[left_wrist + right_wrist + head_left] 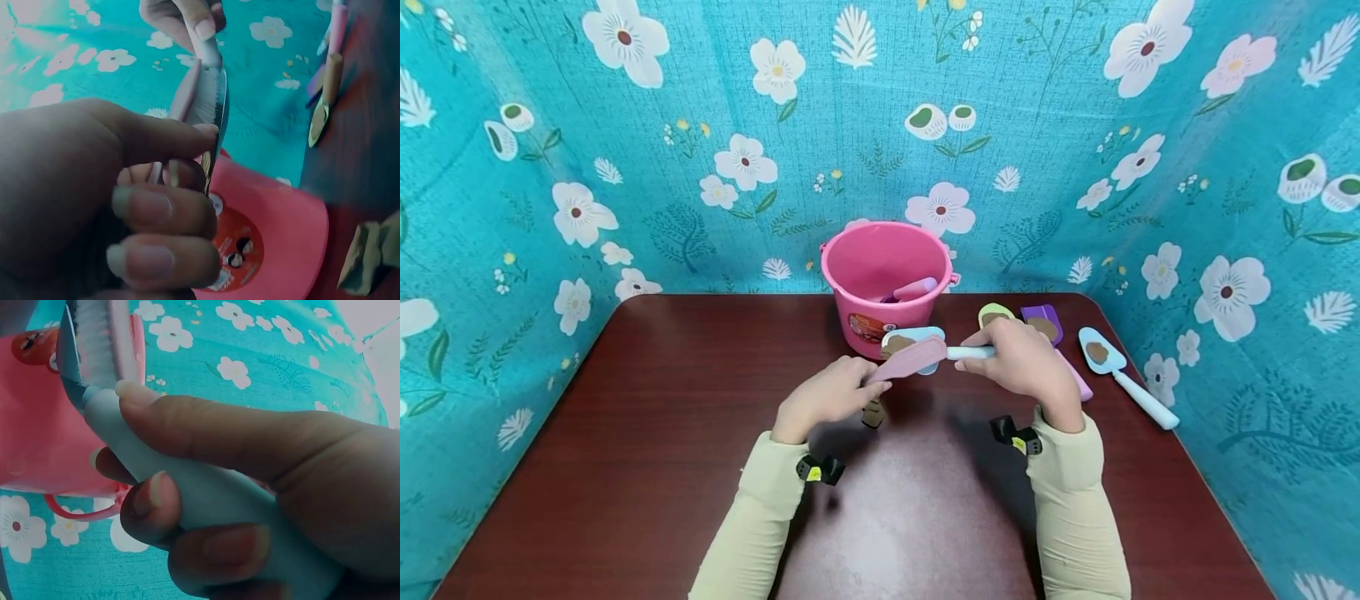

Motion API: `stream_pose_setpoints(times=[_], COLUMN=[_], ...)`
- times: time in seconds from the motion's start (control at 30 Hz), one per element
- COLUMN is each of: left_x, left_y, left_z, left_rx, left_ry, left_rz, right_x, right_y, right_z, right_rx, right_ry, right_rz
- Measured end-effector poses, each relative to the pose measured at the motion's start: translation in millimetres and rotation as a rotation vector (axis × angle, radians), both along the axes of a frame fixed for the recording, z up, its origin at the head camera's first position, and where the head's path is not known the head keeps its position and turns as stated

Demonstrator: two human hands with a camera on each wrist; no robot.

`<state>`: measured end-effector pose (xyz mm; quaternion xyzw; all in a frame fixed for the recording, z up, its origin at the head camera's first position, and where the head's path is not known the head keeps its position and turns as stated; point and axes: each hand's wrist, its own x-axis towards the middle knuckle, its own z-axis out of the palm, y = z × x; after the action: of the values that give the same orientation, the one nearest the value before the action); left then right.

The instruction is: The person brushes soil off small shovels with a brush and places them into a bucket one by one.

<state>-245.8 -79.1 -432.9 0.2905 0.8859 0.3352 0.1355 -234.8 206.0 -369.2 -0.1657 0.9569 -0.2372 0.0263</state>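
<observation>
My left hand [831, 392] grips a pink brush [912, 358], its white bristles turned toward the blade of a light blue trowel [931, 334] with a brown patch on it. The handle of that trowel [212, 494] is held in my right hand [1028, 360], fingers curled round it. In the left wrist view the bristles [205, 100] lie against or very close to the blade; contact is hard to tell. Both tools are in front of a pink bucket [880, 308].
A light purple handle [916, 289] shows inside the bucket. On the right lie another light blue trowel [1138, 398], a purple tool [1043, 321] and a green-edged tool [996, 312]. A small brown object [873, 413] sits in front of the bucket.
</observation>
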Motion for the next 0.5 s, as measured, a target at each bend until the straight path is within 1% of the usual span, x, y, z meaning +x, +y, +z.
stream_pose_setpoints(times=[0.1,0.17,0.37,0.5], left_x=[-0.7,-1.8,-3.5,-4.5], left_y=[-3.4,-7.4,-21.8,-30.1], left_z=[-0.8,-0.4,3.9,4.7], left_rx=[-0.038,-0.059,-0.071,-0.086], left_ry=[-0.002,-0.006,-0.04,-0.06], left_rz=[0.048,0.069,0.115,0.155], right_x=[-0.9,-1.4,-1.7,-1.6], right_y=[0,1,4,7], right_z=[-0.2,-0.5,-0.7,-0.6], right_rx=[0.006,0.004,0.017,0.026], right_ry=[-0.007,-0.014,-0.02,-0.036], right_rz=[-0.003,-0.002,-0.002,0.005])
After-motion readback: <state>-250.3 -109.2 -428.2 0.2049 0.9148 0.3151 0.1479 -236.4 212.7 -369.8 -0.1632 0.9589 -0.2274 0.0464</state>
